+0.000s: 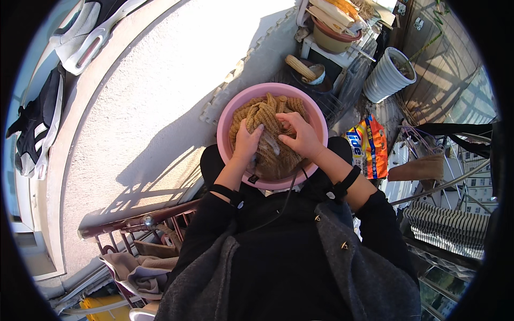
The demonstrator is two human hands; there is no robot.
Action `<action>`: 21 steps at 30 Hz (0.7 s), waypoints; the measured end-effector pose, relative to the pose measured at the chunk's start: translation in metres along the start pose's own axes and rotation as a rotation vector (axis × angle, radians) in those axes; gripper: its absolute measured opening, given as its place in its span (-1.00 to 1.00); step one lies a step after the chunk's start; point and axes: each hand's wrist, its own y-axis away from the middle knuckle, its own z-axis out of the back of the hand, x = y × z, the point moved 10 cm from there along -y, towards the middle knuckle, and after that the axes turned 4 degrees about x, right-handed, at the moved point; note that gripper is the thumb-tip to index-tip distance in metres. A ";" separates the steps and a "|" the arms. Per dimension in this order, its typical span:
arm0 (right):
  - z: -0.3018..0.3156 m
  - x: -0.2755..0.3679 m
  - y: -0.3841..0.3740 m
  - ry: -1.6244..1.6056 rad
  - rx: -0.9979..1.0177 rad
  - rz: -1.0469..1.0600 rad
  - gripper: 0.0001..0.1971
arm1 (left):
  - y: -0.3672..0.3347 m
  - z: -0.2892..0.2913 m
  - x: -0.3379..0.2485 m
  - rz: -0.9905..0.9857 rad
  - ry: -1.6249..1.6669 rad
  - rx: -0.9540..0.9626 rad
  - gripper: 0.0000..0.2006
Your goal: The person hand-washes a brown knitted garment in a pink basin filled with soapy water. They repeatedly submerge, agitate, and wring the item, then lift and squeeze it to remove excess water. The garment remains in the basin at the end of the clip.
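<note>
A brown chunky-knit garment (263, 113) lies bunched in a round pink basin (224, 127) between my knees. Brownish water and a little white foam show in the lower part of the basin. My left hand (247, 142) is closed on a fold of the knit at the left, thumb uppermost. Across from it, my right hand (299, 136) has its fingers curled onto another fold, pinching the cloth. The two hands are a short way apart, and some fingertips are hidden in the wool. A dark cord hangs over the basin's near rim.
An orange, yellow and blue detergent bag (369, 147) stands right of the basin. Beyond are a white ribbed pot (389, 75), a corn cob (301, 68) by a small bowl and a brown tub (334, 38) of husks. A dark red railing (142, 219) is at left.
</note>
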 end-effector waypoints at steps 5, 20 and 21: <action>-0.040 0.002 0.006 0.183 0.095 0.035 -0.20 | -0.007 0.016 0.011 0.081 0.279 -0.201 -0.66; -0.018 -0.062 -0.008 -0.770 -0.258 -0.246 -0.50 | 0.034 -0.037 -0.070 -0.315 -0.640 0.188 0.05; -0.021 -0.065 -0.007 -0.800 -0.246 -0.281 -0.52 | 0.041 -0.044 -0.073 -0.345 -0.717 0.172 0.03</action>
